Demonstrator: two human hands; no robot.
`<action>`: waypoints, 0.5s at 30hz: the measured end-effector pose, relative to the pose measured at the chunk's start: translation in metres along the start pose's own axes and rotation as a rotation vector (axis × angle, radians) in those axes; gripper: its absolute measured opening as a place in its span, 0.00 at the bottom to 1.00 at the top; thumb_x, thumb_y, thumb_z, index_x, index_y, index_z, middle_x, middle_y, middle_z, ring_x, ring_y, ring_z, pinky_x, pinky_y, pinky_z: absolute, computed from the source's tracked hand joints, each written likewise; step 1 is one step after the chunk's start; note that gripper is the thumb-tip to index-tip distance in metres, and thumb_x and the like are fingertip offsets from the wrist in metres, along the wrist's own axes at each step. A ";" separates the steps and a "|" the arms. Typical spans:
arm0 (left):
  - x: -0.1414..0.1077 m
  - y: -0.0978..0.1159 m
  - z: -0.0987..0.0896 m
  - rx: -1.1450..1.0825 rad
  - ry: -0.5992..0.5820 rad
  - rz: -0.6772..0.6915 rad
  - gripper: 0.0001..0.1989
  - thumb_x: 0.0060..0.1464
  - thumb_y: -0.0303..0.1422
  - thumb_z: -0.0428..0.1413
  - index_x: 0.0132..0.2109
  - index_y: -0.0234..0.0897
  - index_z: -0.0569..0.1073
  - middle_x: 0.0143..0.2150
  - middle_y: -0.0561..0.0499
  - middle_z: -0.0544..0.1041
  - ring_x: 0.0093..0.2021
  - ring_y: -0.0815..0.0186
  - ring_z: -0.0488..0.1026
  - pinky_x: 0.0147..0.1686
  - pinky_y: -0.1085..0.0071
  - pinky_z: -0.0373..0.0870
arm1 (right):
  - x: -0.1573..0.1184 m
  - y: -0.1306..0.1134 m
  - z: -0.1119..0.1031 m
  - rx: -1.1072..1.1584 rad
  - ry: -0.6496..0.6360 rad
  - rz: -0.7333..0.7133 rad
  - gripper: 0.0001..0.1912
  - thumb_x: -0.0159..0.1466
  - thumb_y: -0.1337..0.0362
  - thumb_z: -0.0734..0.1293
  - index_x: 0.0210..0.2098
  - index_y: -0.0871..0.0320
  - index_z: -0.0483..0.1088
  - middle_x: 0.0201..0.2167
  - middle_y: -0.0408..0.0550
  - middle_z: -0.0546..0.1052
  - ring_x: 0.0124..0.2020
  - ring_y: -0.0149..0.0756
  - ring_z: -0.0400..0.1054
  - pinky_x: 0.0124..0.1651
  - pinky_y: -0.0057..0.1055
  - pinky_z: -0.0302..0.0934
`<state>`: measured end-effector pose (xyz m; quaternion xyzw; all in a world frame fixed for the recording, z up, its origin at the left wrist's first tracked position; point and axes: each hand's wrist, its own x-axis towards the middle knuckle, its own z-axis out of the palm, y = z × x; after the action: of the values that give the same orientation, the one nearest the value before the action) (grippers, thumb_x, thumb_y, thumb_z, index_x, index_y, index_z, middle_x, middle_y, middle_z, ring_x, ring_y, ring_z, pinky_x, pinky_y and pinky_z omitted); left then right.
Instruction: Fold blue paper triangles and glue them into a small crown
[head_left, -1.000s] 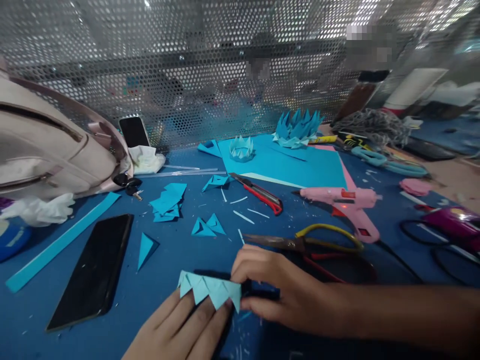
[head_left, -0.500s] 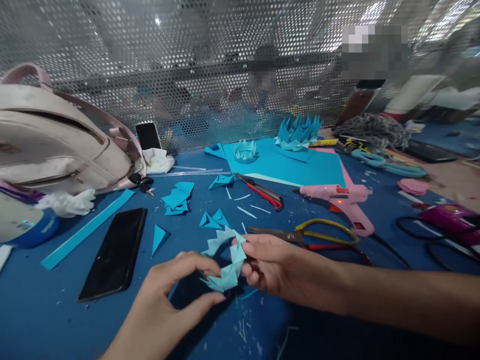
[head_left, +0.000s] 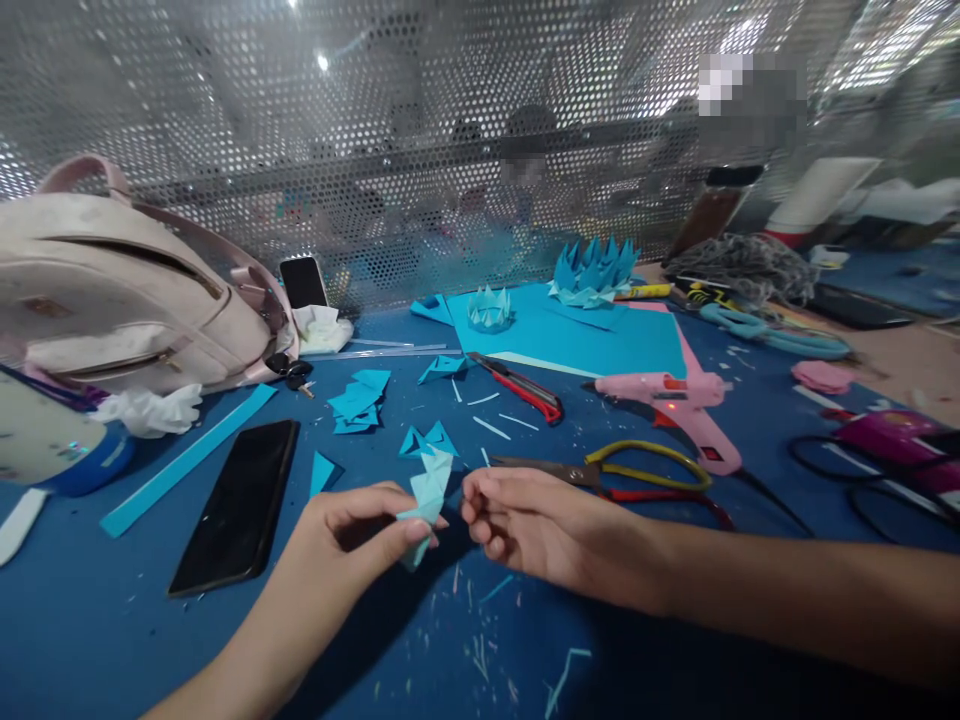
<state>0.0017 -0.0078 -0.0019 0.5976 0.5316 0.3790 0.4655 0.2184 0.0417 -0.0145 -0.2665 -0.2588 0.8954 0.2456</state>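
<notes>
My left hand (head_left: 367, 540) pinches a light-blue folded paper ring (head_left: 431, 485), seen nearly edge-on, between thumb and fingers. Just right of it, my right hand (head_left: 532, 520) has its fingers curled loosely inward, apart from the ring; no object shows in it. Behind the ring lie small blue folded triangles (head_left: 427, 440). A stack of blue folded pieces (head_left: 360, 402) is farther left. Red-and-yellow-handled scissors (head_left: 585, 472) lie partly behind my right hand.
A black phone (head_left: 236, 510) and blue strip (head_left: 187, 460) lie left, near a pale bag (head_left: 112, 290). A red cutter (head_left: 517, 388) and pink glue gun (head_left: 701, 415) lie beyond the hands. Paper crowns (head_left: 491, 310) stand on blue sheets (head_left: 637, 340) by the perforated screen.
My right hand has let go of the paper ring. My left hand has taken hold of it, and the ring has moved slightly left and turned edge-on.
</notes>
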 end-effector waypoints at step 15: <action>0.004 -0.005 -0.005 -0.092 0.013 -0.068 0.11 0.56 0.40 0.61 0.31 0.37 0.78 0.29 0.53 0.74 0.31 0.69 0.67 0.33 0.77 0.64 | 0.004 0.001 -0.006 -0.062 0.012 -0.011 0.12 0.57 0.63 0.76 0.33 0.63 0.71 0.31 0.45 0.72 0.30 0.25 0.66 0.32 0.21 0.59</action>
<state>-0.0036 -0.0034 -0.0059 0.5549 0.5364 0.3908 0.5017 0.2188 0.0458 -0.0209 -0.2779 -0.2863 0.8840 0.2437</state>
